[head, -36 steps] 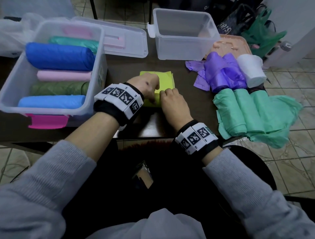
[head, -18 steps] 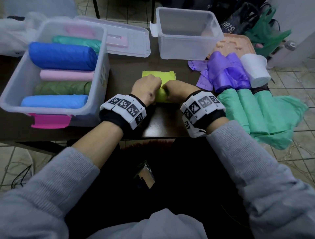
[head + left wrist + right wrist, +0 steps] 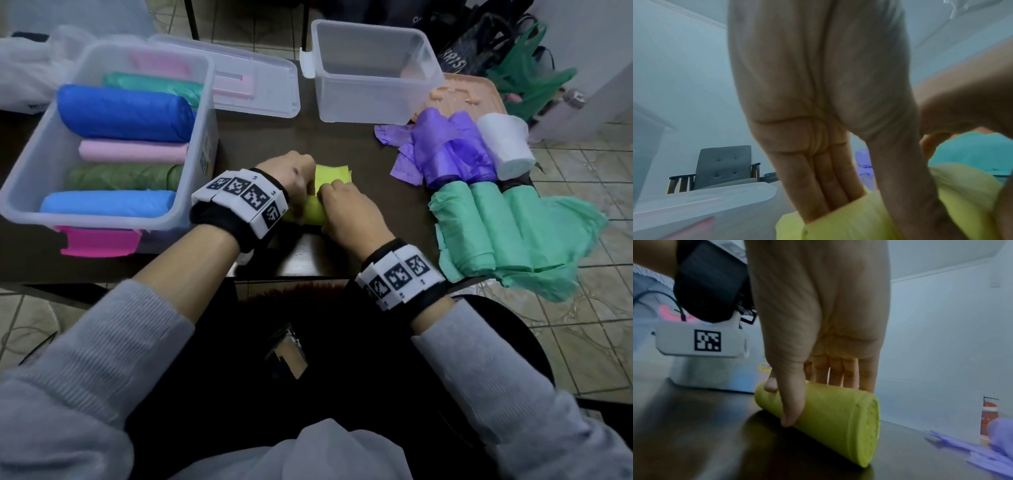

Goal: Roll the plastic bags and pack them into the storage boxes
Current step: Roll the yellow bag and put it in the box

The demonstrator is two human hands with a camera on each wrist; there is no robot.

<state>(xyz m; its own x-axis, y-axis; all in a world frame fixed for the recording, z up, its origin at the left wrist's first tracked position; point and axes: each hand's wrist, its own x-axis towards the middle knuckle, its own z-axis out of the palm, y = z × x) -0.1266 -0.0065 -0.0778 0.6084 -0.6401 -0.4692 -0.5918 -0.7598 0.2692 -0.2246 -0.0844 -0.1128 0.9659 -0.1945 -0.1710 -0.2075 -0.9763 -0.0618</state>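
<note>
A yellow-green plastic bag (image 3: 330, 174) lies mid-table, its near part wound into a thick roll (image 3: 830, 418) and a short flat tail stretching away from me. My left hand (image 3: 294, 178) grips the roll's left end, fingers tucked behind the plastic (image 3: 838, 220) and thumb in front. My right hand (image 3: 346, 209) holds the right part, thumb on the near side and fingers over the top. The left storage box (image 3: 24, 181) holds several rolled bags in blue, pink, green and teal. A second clear box (image 3: 373, 102) stands empty at the back.
A clear lid (image 3: 260, 89) lies behind the full box. On the right are loose purple bags (image 3: 452, 150), a white roll (image 3: 507, 147) and rolled mint-green bags (image 3: 507, 233) hanging over the table's edge. A peach lid (image 3: 479, 92) lies behind them.
Both hands have rolled the yellow-green bag further away from me. The roll is thicker and the flat tail shorter. My right wrist has dropped back toward me.
</note>
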